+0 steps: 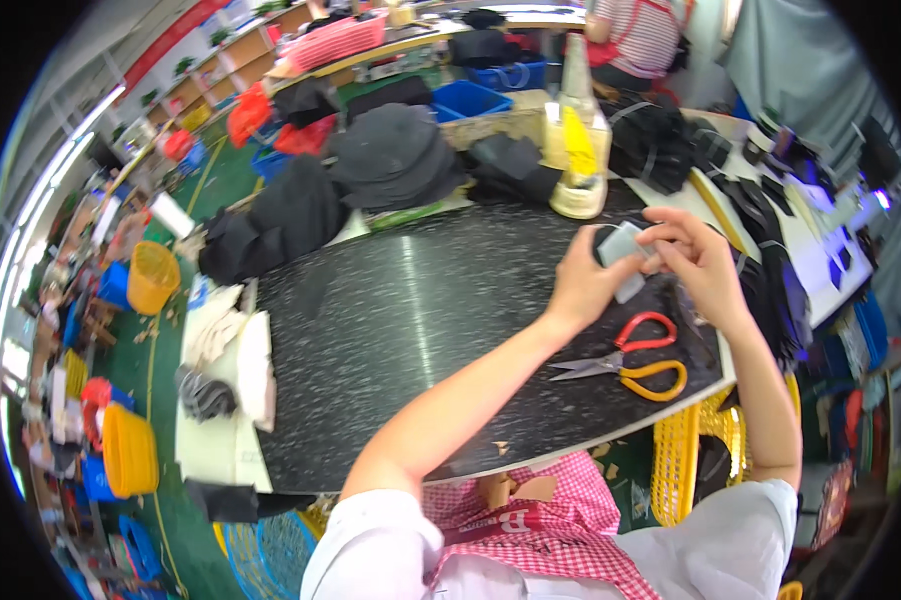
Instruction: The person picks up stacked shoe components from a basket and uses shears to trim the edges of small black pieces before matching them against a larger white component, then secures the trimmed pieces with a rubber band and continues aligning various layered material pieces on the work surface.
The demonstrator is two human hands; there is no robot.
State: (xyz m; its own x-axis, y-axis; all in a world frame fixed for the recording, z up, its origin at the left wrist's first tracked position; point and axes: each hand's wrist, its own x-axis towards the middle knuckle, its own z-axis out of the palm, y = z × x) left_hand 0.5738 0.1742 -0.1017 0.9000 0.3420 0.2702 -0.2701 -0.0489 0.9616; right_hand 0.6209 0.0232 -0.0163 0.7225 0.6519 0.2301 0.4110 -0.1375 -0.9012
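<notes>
A small light-grey, flat-sided piece (622,246) is held above the right part of the black table; its exact kind is not clear. My left hand (588,280) is closed around its left side, with the thumb along its lower edge. My right hand (698,262) is pinched at the piece's right edge, fingertips bent together close to the left thumb. What lies between the right fingertips is partly hidden. Below both hands lies a pair of scissors (625,362) with one red and one yellow handle, blades pointing left.
Stacked dark fabric pieces (395,155) line the table's (370,330) far edge, beside a pale bottle-like container (578,195) with a yellow patch. White cloth (255,370) and a grey bundle (206,393) lie left. A yellow basket (676,465) stands below the right edge. Another person (638,40) sits far back.
</notes>
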